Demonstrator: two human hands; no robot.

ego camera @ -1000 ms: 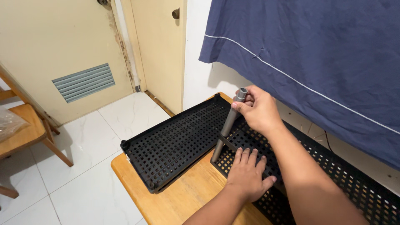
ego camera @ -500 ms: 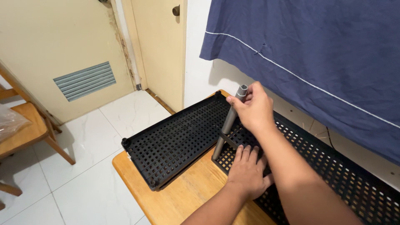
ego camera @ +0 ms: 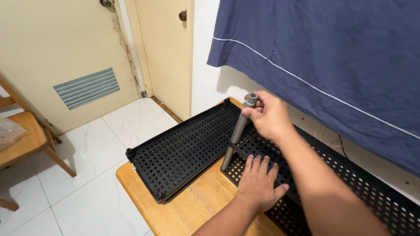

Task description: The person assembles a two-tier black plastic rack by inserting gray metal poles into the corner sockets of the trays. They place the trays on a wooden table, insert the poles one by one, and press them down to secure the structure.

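Note:
My right hand (ego camera: pixel 269 116) grips the top end of a grey metal tube (ego camera: pixel 236 132) that stands tilted, its foot at the corner of a black perforated shelf panel (ego camera: pixel 350 188). My left hand (ego camera: pixel 259 182) lies flat, fingers spread, on that same panel, just right of the tube's foot. A second black perforated shelf panel (ego camera: pixel 183 153) lies to the left of the tube. Both panels rest on a wooden table (ego camera: pixel 175 209).
A dark blue cloth (ego camera: pixel 332 57) hangs over the wall at the right, above the panels. White tiled floor (ego camera: pixel 87 175) lies to the left. A cream door with a vent grille (ego camera: pixel 86 87) stands behind. A wooden chair (ego camera: pixel 26 140) is at the far left.
The view has shifted slightly. My right hand still holds the tube's top and has moved little; my left hand stays pressed on the panel.

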